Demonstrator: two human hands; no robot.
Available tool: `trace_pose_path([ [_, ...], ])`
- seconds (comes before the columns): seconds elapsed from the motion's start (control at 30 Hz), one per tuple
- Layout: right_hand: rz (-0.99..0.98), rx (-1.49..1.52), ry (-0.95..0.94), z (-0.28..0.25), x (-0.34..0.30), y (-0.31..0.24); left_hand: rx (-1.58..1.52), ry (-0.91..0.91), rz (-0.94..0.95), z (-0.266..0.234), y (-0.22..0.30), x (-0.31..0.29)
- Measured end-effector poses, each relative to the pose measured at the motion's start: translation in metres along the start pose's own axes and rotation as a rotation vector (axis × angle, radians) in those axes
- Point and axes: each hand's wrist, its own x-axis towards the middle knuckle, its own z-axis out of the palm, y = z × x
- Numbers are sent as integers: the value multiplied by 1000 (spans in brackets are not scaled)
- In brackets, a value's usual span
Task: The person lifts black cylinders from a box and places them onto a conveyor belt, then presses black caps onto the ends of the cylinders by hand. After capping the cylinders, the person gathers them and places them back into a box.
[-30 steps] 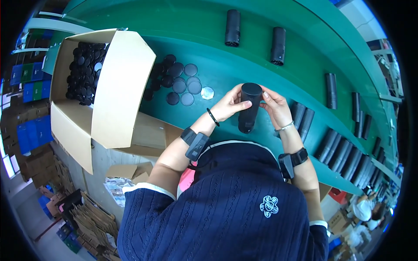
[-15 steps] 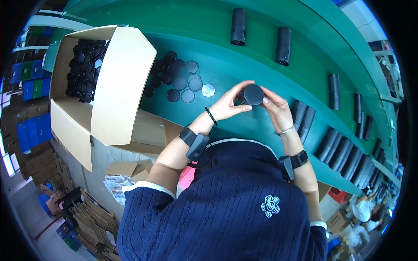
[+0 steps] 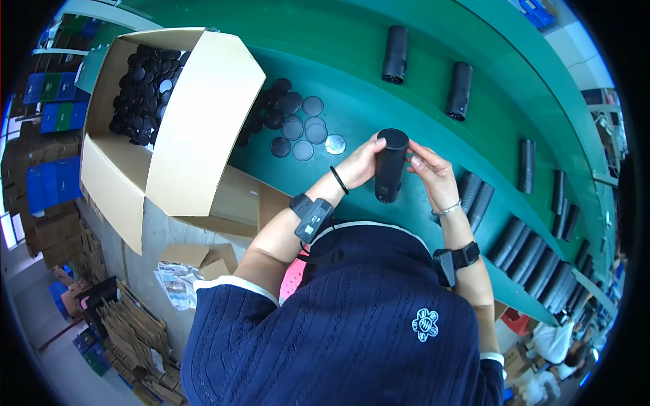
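My left hand (image 3: 361, 161) grips a black cylinder (image 3: 391, 169) near its upper end, with the thumb by the rim. A round flat black cap (image 3: 393, 139) sits on that end, and the other end hangs down toward me. My right hand (image 3: 435, 174) is beside the cylinder, fingers apart and slightly bent, the fingertips close to the capped end; whether they touch it I cannot tell. Left of my hands, several loose black round caps (image 3: 292, 128) and one silvery disc (image 3: 335, 144) lie on the green table (image 3: 359, 115).
An open cardboard box (image 3: 203, 128) full of black caps stands at the left. Two black cylinders (image 3: 475, 193) lie right of my right hand, with a row of more cylinders (image 3: 531, 254) beyond. Others rest on the far green strip (image 3: 497, 101). Flattened cardboard (image 3: 139, 331) is at lower left.
The cylinder has tipped from end-on to showing its long side, its lower end now toward me. My right fingers have drawn slightly off the cap. The whole view has shifted a little.
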Motion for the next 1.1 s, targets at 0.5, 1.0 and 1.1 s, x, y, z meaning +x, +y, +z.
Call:
trace_pose_path([
  [0.5, 40, -169, 136, -48, -24, 2, 852, 270, 354, 2, 99, 58],
  [1.0, 159, -1156, 600, -108, -105, 42, 2076, 1018, -13, -103, 227, 216],
  [1.1, 280, -1380, 551, -85, -78, 33, 2315, 1087, 623, -82, 199, 205],
])
